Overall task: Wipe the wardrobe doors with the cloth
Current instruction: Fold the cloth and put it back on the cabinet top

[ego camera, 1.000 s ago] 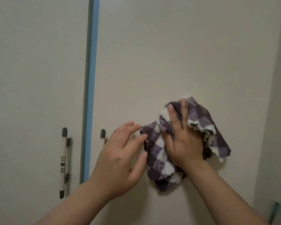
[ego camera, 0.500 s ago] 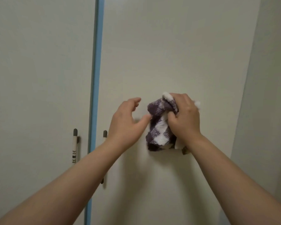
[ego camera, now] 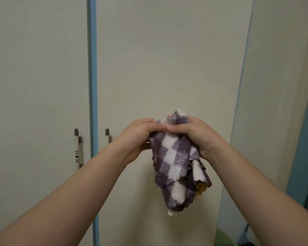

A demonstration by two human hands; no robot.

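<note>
Before the cream right-hand wardrobe door [ego camera: 167, 68], both hands grip a purple-and-white checked terry cloth [ego camera: 174, 167] by its bunched upper edge; the rest of it hangs loose below. The left hand [ego camera: 140, 135] is closed on the cloth's left side and the right hand [ego camera: 194, 134] on its right, thumbs nearly meeting at the top. The cloth appears to be held off the panel, so the step in hand is judged to be regathering or refolding it, not wiping. The next move calls for a flat pad under one palm, pressed to the door. To the left, past a blue vertical trim strip [ego camera: 92, 86], stands the cream left-hand wardrobe door [ego camera: 34, 86], with two pale bar handles with grey tips [ego camera: 76, 148] beside the strip. Hidden: the fingers behind the cloth, both doors' upper and lower ends, and whether cloth and panel touch. A yellowish patch at the cloth's lower right is unclear.
</note>
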